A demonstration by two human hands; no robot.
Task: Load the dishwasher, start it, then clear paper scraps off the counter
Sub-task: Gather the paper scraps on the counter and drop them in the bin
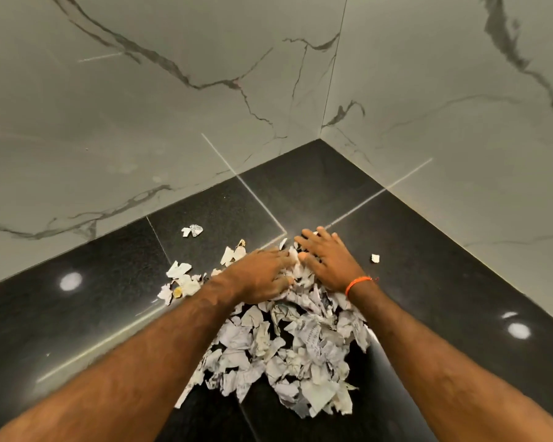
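Head view, looking down at a black polished counter that runs into a corner between two grey marble-veined walls. A large pile of paper scraps, torn and crumpled pieces of printed paper, lies on the counter in the middle of the picture, between the person's two forearms. Both hands rest palm down on the far edge of this pile. The left hand lies on the pile's far left part, its fingers bent a little over the paper and pressing on it; whether they grip any piece cannot be told. The right hand lies just beside it on the pile's far right part, fingers straight and spread, flat on the scraps and the counter. The two hands nearly touch at the fingertips. An orange wristband circles the right wrist. Loose scraps lie apart from the pile: a small cluster just left of it, one crumpled piece farther off toward the left wall, and one small bit just right of the right hand. Ceiling lights reflect as bright spots on the counter on either side of the pile.
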